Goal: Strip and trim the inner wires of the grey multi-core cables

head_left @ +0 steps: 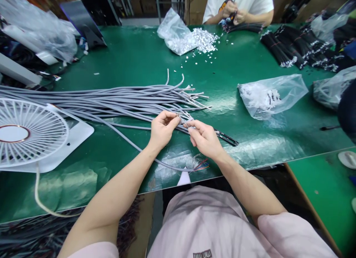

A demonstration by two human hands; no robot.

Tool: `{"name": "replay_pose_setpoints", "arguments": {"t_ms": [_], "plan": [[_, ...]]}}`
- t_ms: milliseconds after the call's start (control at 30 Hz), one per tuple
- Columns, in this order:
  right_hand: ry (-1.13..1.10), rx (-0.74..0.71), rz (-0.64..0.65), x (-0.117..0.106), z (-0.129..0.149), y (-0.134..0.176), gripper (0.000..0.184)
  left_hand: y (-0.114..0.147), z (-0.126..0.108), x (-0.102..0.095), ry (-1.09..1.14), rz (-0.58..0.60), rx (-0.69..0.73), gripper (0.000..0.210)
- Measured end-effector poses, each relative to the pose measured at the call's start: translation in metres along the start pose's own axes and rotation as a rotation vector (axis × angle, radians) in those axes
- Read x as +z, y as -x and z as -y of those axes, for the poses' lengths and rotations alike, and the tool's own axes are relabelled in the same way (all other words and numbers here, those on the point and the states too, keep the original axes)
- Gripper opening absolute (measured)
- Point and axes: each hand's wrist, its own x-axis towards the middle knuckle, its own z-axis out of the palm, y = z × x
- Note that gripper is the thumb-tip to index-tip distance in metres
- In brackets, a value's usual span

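Note:
My left hand (pixel 164 128) is closed in a pinch on the end of a grey cable, near the tips of a large bundle. My right hand (pixel 204 135) pinches the thin pale strand that runs between both hands; its exact make-up is too small to tell. Beyond them lies the bundle of grey cables (pixel 119 96), many with whitish stripped ends (pixel 194 96) pointing right. A black-handled tool (pixel 226 137) lies just right of my right hand, its head hidden. One separate grey cable (pixel 172 167) curves toward me and ends in fanned coloured wires (pixel 201 164).
A white fan (pixel 30 133) stands at left. Small white connectors (pixel 204 41) spill from a plastic bag (pixel 175 33) at the back. Another clear bag (pixel 272 96) lies at right, with black cable bundles (pixel 294 46) behind it. Across the table, a co-worker's hands (pixel 233 13) handle dark cables.

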Motion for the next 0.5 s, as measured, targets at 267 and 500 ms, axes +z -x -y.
{"name": "replay_pose_setpoints", "arguments": {"t_ms": [267,500], "plan": [[-0.251,0.015,-0.173,-0.011,0.009,-0.017,0.015,0.002,0.002,0.000,0.008,0.064,-0.006,0.013],[-0.045,-0.010,0.051,-0.014,0.016,0.008,0.018,-0.002,0.003,0.000,0.093,0.066,-0.097,0.013]]}}
